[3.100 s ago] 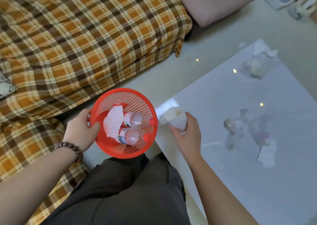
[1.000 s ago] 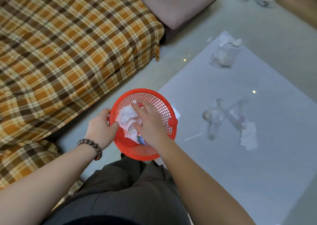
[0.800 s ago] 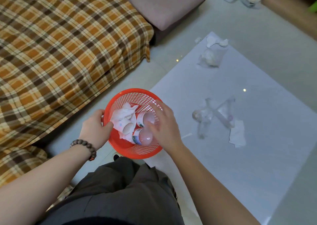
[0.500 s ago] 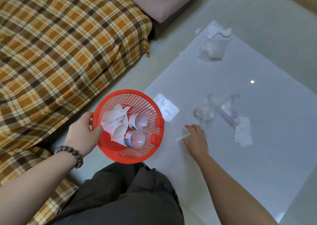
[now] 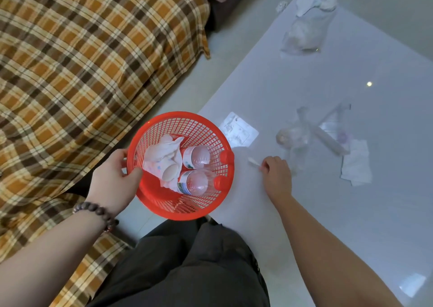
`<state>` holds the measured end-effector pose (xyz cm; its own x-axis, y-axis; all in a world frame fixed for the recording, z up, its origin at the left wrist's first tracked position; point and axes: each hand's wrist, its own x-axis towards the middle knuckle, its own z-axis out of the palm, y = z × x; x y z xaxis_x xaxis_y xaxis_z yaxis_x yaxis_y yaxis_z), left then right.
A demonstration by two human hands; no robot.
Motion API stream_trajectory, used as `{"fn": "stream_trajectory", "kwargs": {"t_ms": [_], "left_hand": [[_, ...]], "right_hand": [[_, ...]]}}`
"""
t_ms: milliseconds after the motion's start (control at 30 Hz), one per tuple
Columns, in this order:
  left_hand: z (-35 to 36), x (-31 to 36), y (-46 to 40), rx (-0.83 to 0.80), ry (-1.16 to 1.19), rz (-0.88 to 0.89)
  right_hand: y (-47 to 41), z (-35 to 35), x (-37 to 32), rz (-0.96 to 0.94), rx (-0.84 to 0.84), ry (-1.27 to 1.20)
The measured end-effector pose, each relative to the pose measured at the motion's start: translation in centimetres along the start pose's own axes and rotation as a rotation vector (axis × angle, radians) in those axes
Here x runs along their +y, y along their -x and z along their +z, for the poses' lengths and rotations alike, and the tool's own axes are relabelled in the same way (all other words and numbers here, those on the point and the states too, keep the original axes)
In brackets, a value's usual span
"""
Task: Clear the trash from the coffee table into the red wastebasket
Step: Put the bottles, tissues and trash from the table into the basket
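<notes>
Left hand (image 5: 112, 180): fingers curled over the red wastebasket (image 5: 150, 199) rim, holding it beside the coffee table (image 5: 351, 224).
Right hand (image 5: 277, 175): fingertips pinch a small white stick (image 5: 254, 162) on the table.
Farther: clear plastic wrappers (image 5: 311, 135), crumpled bag (image 5: 304, 35).

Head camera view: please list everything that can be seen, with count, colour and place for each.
wastebasket: 1, red mesh, beside the table's near corner, held at its rim
plastic bottles: 2, clear with red caps, inside the wastebasket
crumpled tissue: 1, white, inside the wastebasket
coffee table: 1, glossy white, right side
small stick: 1, white, on the table beside the wastebasket
clear wrappers: 1 pile, transparent, table centre
flat paper: 1, white, beside that pile
plastic bag: 1, clear, with white tissues at the table's far corner
blanket: 1, orange-brown plaid, left
bead bracelet: 1, dark brown, left wrist
trousers: dark grey, bottom
left hand: grips the wastebasket rim
right hand: fingers pinch the small stick
</notes>
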<state>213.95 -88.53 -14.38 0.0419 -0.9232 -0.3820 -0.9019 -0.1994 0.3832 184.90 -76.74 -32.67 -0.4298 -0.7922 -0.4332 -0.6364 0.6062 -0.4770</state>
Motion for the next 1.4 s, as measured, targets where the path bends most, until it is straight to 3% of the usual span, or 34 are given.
{"fn": "stream_trajectory", "kwargs": {"t_ms": [67, 167, 233, 333, 433, 600, 800, 867, 1067, 1167, 1400], "left_hand": [[0.1, 0.5, 0.0, 0.003, -0.005, 0.004], [0.2, 1.4, 0.0, 0.002, 0.008, 0.009], [0.2, 2.0, 0.0, -0.009, 0.036, 0.025], [0.4, 3.0, 0.1, -0.026, 0.048, 0.059], [0.4, 4.0, 0.3, -0.013, 0.057, 0.080], [0.4, 5.0, 0.6, 0.001, 0.063, 0.124], [0.5, 5.7, 0.1, 0.005, 0.055, 0.096], [0.6, 5.7, -0.1, 0.006, 0.050, 0.079], [0.5, 6.1, -0.7, 0.028, 0.016, 0.093], [0.5, 6.1, -0.9, 0.030, 0.000, 0.094], [0.9, 5.9, -1.1, 0.025, -0.030, 0.076]], "right_hand": [[0.9, -1.9, -3.3, -0.026, 0.177, -0.244], [3.1, -4.6, -8.9, -0.217, 0.334, -0.383], [4.7, -5.6, -12.1, -0.341, 0.296, -0.384], [6.4, -5.6, -15.0, -0.518, 0.093, -0.317], [7.1, -5.1, -15.7, -0.587, -0.037, -0.247], [7.1, -5.3, -15.1, -0.530, 0.018, -0.222], [5.6, -7.7, -10.5, -0.325, 0.385, -0.452], [3.6, -7.9, -7.1, -0.206, 0.439, -0.378], [-2.7, -6.6, 1.4, 0.050, 0.078, 0.070], [-4.5, -5.5, 2.9, 0.142, -0.108, 0.147], [-3.9, -2.9, 3.1, 0.136, -0.056, 0.171]]}}
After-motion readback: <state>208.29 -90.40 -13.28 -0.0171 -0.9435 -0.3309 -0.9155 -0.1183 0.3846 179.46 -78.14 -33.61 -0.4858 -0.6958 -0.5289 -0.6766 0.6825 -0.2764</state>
